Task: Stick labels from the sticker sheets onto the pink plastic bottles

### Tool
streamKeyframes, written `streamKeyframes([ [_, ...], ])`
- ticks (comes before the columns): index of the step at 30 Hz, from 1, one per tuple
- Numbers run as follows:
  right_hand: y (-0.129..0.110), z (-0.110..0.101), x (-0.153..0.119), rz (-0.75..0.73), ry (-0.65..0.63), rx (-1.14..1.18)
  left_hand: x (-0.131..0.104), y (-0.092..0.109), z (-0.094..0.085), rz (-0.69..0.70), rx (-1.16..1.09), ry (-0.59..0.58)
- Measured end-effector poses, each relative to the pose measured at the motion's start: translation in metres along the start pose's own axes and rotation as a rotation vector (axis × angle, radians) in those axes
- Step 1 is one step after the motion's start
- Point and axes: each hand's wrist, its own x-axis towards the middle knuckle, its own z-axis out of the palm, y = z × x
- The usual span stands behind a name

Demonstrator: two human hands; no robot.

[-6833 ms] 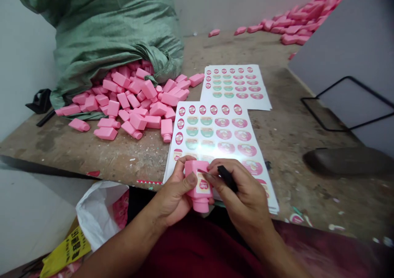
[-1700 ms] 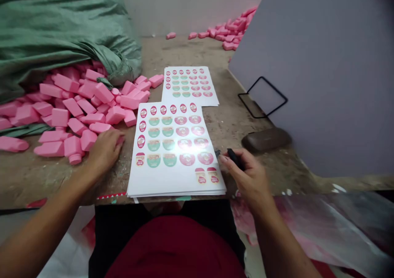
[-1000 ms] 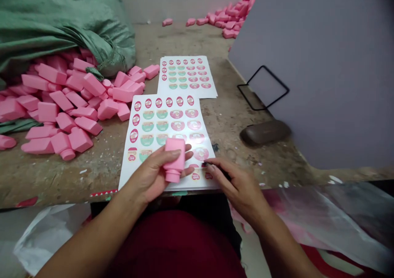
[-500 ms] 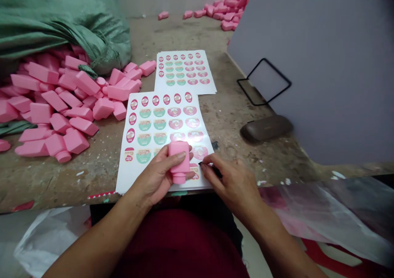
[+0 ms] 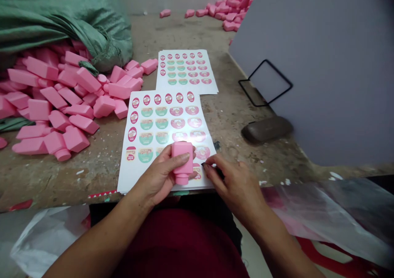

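Observation:
My left hand [image 5: 164, 167] is wrapped round a pink plastic bottle [image 5: 182, 161], its neck pointing towards me. Under it lies a sheet of stickers [image 5: 144, 146] with green, pink and oval labels. At the sheet's lower right, the fingers of my right hand [image 5: 234, 179] pinch a small dark pointed tool [image 5: 203, 164]; most of it is hidden in the hand. Its tip is by a label [image 5: 197, 172] that the bottle and fingers partly cover.
Behind is a second sticker stack [image 5: 187, 71]. Many pink bottles [image 5: 74, 105] spill from a green sack [image 5: 76, 19] on the left; more bottles [image 5: 230, 13] lie at the back. To the right stand a grey panel [image 5: 332, 73] with a black wire stand [image 5: 266, 83] and a brown case [image 5: 267, 129].
The whole view has shifted slightly. Both hands hold nearly the same pose, the left still gripping the bottle and the right still at the sheet's lower right.

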Motion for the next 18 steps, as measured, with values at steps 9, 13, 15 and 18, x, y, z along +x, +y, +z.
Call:
streamKeyframes([
  [9,-0.0005,0.0006,0.0017,0.027,-0.024,-0.012,0.0000,-0.0002,-0.0013,-0.002,-0.014,-0.009],
  [13,-0.0030,0.0008,0.0029,0.022,-0.022,-0.047,0.0001,0.0009,0.0008,-0.006,-0.025,-0.006],
  [15,-0.0028,0.0009,0.0044,0.045,-0.048,-0.022,0.0000,0.0010,0.0013,-0.008,-0.016,-0.004],
  [18,0.0003,0.0011,0.0068,0.116,-0.100,0.067,0.0001,0.0004,0.0005,-0.009,0.000,-0.003],
])
